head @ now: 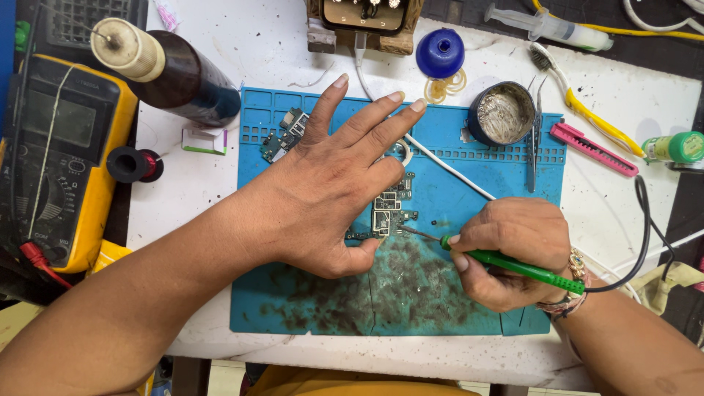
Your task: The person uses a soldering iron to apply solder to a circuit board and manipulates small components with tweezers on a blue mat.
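Observation:
A small dark circuit board (390, 209) lies on a blue work mat (440, 183), which is stained dark toward the front. My left hand (334, 183) rests flat on the mat with fingers spread, its thumb and palm pressing against the board's left side. My right hand (510, 249) grips a green soldering iron (517, 265) like a pen. Its thin metal tip (418, 233) touches the board's lower right edge. A black cable runs from the iron off to the right.
A yellow multimeter (62, 158) sits at left, a dark bottle (172, 70) beside it. A second small board (284, 136), a round tin (502, 114), tweezers (534, 139), a blue cap (440, 53), a toothbrush (579, 103) and a pink cutter (592, 149) lie behind.

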